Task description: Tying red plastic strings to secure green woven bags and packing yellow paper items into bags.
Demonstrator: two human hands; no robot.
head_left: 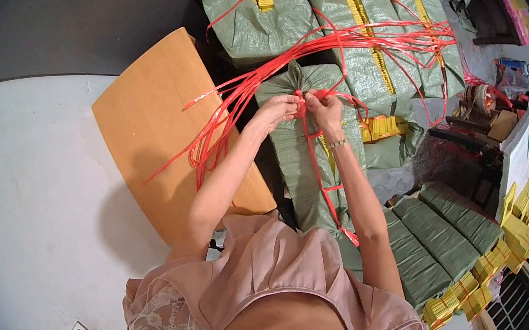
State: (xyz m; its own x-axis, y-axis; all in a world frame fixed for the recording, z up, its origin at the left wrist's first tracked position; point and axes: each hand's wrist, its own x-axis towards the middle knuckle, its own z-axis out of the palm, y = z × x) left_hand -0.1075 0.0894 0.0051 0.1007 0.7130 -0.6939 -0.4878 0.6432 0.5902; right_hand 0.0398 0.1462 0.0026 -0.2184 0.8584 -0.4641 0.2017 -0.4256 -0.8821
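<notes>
No legible text or numbers

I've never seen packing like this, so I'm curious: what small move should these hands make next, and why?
Perhaps pull the red plastic twine snug: the left hand and right hand both appear to pinch it at the gathered end of the green woven sack, and twine already runs along the sack.

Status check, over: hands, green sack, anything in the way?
Left hand, right hand: both pinching red cord. Green sack: end gathered, cord running along it. Loose red strands close to left hand; nothing visibly blocking.
</notes>
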